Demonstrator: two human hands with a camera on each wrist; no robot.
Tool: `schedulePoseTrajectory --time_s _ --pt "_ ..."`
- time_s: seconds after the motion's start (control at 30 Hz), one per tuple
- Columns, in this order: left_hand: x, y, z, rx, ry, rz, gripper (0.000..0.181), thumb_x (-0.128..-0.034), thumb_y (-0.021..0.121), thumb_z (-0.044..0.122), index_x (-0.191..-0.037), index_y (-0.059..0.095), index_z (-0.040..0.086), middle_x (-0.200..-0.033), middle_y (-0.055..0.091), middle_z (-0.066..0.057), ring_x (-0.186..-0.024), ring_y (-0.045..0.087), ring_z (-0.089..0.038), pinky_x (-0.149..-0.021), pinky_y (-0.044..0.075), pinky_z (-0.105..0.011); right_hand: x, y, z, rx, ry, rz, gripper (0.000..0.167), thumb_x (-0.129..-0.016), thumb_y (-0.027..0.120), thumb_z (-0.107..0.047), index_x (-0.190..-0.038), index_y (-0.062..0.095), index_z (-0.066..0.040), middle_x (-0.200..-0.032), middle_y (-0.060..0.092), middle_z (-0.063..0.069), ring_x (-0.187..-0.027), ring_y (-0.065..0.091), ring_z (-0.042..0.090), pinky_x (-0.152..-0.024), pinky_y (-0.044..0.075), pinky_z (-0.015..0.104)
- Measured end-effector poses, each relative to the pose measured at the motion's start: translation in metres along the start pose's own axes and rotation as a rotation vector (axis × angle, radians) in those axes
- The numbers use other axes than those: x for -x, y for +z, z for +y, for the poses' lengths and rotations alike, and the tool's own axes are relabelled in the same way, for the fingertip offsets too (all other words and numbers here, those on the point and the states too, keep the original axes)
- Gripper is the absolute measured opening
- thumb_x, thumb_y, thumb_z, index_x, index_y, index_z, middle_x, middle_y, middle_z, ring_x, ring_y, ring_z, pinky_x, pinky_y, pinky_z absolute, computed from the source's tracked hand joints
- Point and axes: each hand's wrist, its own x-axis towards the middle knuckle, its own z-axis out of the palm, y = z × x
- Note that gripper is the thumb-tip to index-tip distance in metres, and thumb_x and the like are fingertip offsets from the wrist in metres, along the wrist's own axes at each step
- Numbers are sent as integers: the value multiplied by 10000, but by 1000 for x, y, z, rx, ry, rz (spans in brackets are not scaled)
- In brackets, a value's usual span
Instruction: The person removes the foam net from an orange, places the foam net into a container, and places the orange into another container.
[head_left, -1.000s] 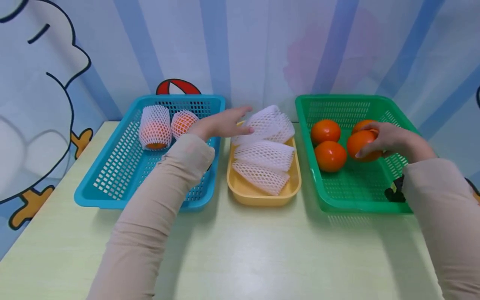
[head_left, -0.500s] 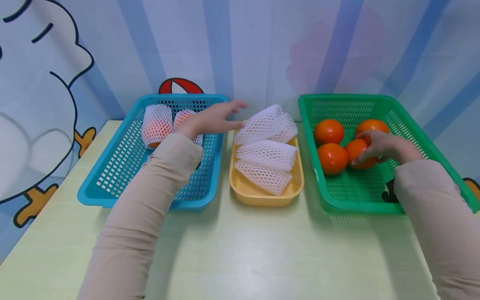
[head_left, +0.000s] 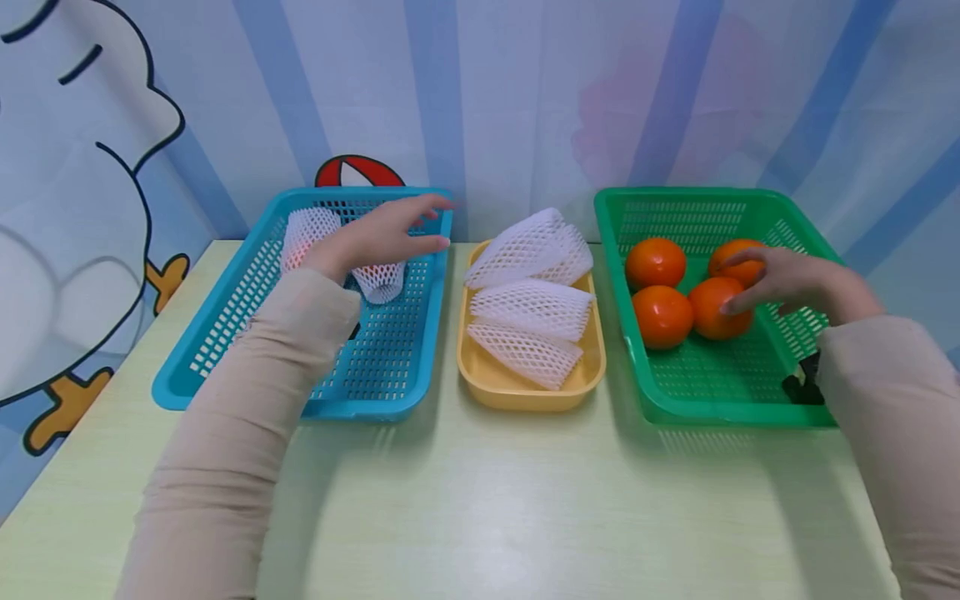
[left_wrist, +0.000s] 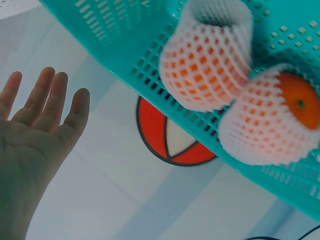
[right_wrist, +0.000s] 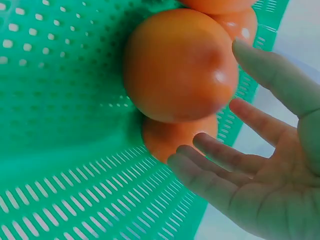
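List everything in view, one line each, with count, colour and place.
Table: 1, pale yellow-green, under the containers
Backdrop: 1, blue-striped with cartoon prints, behind the table
Blue basket: 1, blue, left side
Yellow tray: 1, yellow, middle
Green basket: 1, green, right side
Netted fruits: 2, orange under white netting, in the blue basket
Loose foam nets: at least 4, white, in the yellow tray
Orange fruits: 4, orange, in the green basket
Sleeves: 2, beige, on both arms
Left hand: 1, bare, above the blue basket, holding nothing
Right hand: 1, bare, over the green basket beside the fruits, contact unclear
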Motion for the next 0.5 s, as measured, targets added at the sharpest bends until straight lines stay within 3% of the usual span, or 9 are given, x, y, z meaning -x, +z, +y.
schedulePoseTrajectory --time_s 0.2,0.33,0.5 --pt "17 -6 -15 -20 -20 28 542 -958 512 274 -1430 316 91 -1427 366 -143 -1300 342 -299 -1031 310 -485 14 -11 2 84 -60 68 785 -870 656 -260 -1410 185 62 -1311 248 399 -1097 396 518 -815 424 578" --pt "27 -12 -25 -13 -24 50 519 -962 507 250 -1419 333 74 -1421 370 -156 -1297 340 -320 -1032 292 -509 22 -18 1 95 -64 105 767 -878 644 -274 -1408 190 43 -1290 266 397 -1069 411 510 -801 418 582" --pt "39 -20 -36 1 -38 70 525 -965 499 268 -1415 333 54 -1427 359 -161 -1289 341 -345 -1024 289 -529 31 -25 4 132 -32 160 787 -900 610 -323 -1417 162 67 -1299 227 420 -1103 323 546 -807 372 649"
